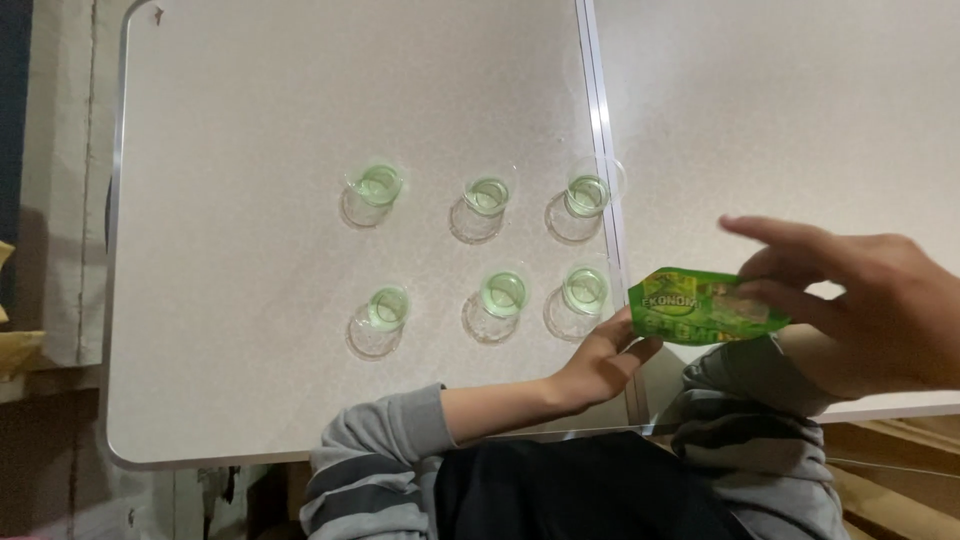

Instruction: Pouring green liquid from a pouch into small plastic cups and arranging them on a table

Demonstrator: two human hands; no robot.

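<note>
A pale speckled table with a metal rim and rounded corners carries six clear plastic cups of green liquid. They stand in two rows of three, nearer its right edge than its left. A second table of the same surface butts against that right edge, and the rightmost cups sit just beside the seam.

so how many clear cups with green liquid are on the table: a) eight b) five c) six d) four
c: the cups stand in two rows of three on the table, left of the green packet held between the left hand and right hand.
</note>
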